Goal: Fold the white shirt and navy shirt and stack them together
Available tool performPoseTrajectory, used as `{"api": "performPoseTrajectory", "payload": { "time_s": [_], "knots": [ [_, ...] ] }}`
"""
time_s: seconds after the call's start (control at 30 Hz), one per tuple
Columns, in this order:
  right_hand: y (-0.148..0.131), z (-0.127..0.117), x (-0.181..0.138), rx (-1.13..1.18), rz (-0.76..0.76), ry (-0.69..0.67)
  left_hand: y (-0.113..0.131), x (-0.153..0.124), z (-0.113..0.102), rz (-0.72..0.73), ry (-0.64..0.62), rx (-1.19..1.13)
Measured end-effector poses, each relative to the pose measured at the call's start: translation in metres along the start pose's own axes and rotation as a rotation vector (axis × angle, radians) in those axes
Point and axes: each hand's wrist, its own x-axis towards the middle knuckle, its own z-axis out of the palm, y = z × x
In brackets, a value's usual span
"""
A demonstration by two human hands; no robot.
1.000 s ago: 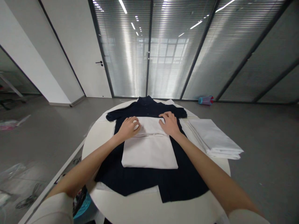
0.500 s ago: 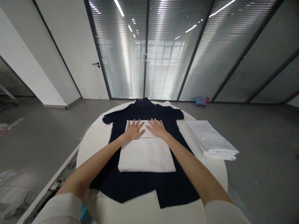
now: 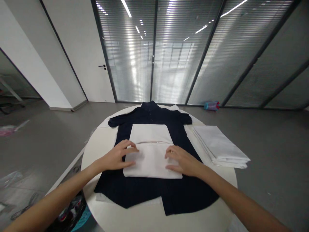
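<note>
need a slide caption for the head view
Left hand and right hand rest on a folded white cloth atop a dark shirt on a round white table.

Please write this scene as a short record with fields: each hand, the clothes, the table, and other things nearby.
left hand: on left edge of folded white garment, fingers curled
right hand: on its right edge, near the front corner
dark shirt: spread flat beneath the white garment
table: round, white
white stack: folded cloth, at right of shirt
floor: blue bottle by glass wall
</note>
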Motion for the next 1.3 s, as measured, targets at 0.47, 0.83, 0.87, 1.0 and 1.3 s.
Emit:
{"api": "performPoseTrajectory", "payload": {
  "time_s": [0.47, 0.83, 0.87, 1.0, 1.3],
  "knots": [
    [-0.031, -0.002, -0.032, -0.162, 0.044, 0.042, 0.019, -0.044, 0.017, -0.017, -0.073, 0.014],
    [-0.016, -0.032, -0.002, 0.092, 0.204, 0.119, -0.006, -0.043, 0.019, -0.115, 0.03, -0.082],
    [-0.015, -0.03, -0.001, 0.119, 0.2, 0.132, -0.012, -0.042, 0.023, -0.152, 0.065, -0.1],
    [-0.014, -0.028, 0.005, 0.175, 0.123, 0.177, -0.04, -0.02, 0.03, -0.077, 0.035, -0.131],
    [0.007, -0.011, -0.015, -0.082, -0.203, 0.188, -0.074, 0.011, 0.036, 0.185, -0.121, -0.305]
  ]
}}
